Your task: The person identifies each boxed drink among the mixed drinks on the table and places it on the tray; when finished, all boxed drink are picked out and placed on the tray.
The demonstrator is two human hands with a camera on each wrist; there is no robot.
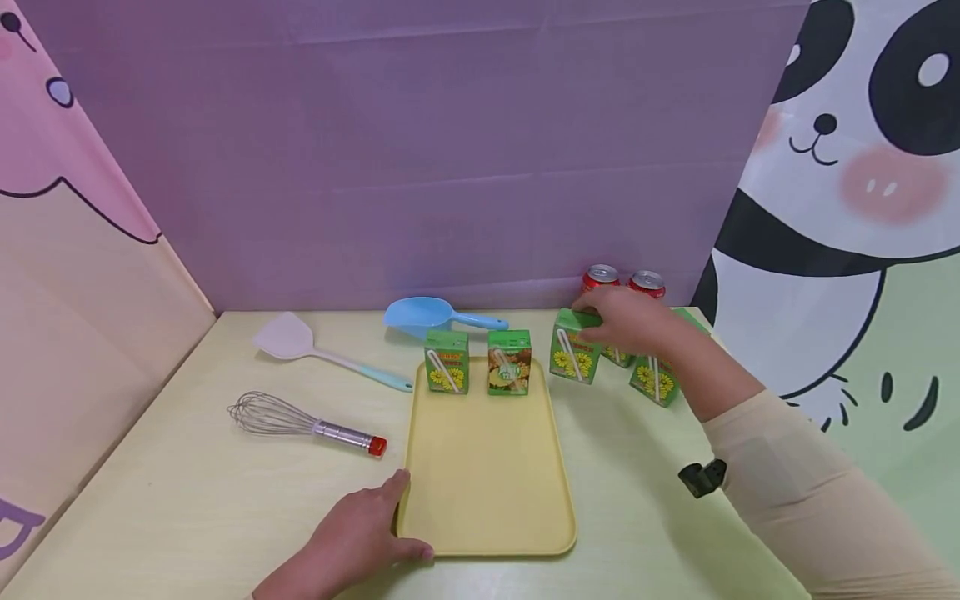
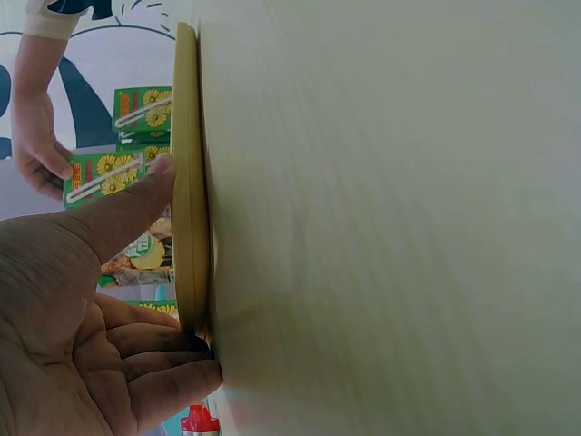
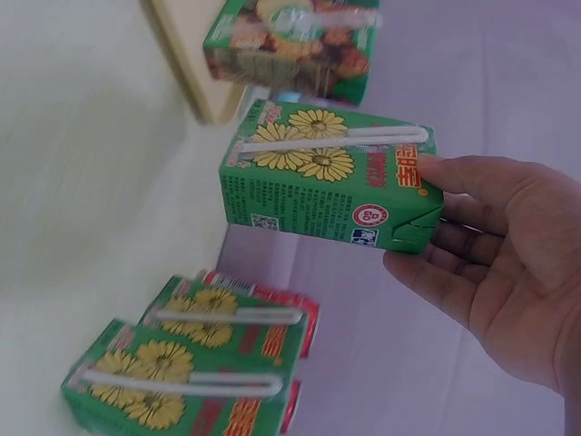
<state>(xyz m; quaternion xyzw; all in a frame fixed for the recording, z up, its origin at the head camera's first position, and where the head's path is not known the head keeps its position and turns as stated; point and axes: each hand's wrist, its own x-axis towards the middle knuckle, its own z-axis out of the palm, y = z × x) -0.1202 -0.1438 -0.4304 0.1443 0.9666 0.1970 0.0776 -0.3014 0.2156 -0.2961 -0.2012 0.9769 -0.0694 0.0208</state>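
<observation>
My right hand (image 1: 626, 319) grips a green drink carton (image 3: 327, 177) by its top end, thumb on one side and fingers on the other. Yellow flowers and a white straw show on its front. It is held just right of the yellow tray (image 1: 487, 475). My left hand (image 1: 356, 525) holds the tray's near left corner, thumb along the near edge and fingers at the left side. At the tray's far end stand a flowered green carton (image 1: 447, 362) and a brown-and-green carton (image 1: 509, 363). More flowered cartons (image 1: 654, 379) stand right of the held one, partly behind my right arm.
Two red cans (image 1: 647, 283) stand at the back right, partly covered by my right hand. A blue scoop (image 1: 420, 314) lies behind the tray. To the left lie a spatula (image 1: 288, 337) and a whisk (image 1: 277, 414). A purple cloth wall (image 1: 450, 167) borders the table's back.
</observation>
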